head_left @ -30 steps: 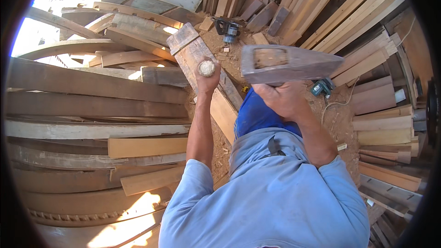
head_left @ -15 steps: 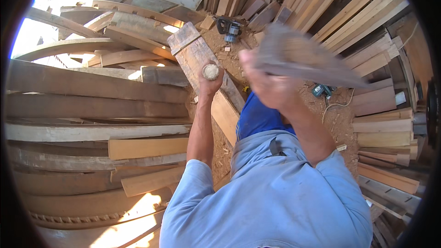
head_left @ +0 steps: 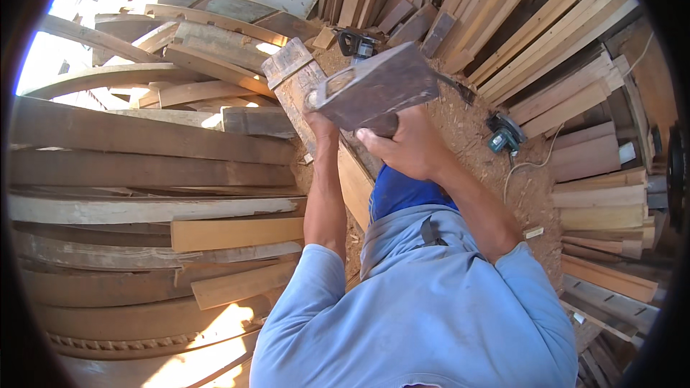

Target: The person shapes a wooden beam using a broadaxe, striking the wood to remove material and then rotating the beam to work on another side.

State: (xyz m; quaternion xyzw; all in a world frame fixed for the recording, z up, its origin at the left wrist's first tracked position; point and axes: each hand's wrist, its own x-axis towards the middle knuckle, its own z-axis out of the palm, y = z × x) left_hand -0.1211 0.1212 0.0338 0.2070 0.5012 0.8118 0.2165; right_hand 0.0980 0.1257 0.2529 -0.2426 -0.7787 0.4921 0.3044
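Left hand [head_left: 321,126]: your fingers look wrapped round a pale-topped handle [head_left: 311,99], mostly hidden behind the mallet, over the worn plank [head_left: 296,72].
Right hand [head_left: 413,149]: your fingers curl closed beneath the block of the wooden mallet [head_left: 384,90].
Mallet end: overlaps the pale top in view; whether they touch, you cannot tell.
Knuckle risk: a tilted, off-centre block could glance onto your left hand.
Slip risk: a slack left hold could let the handle tip.
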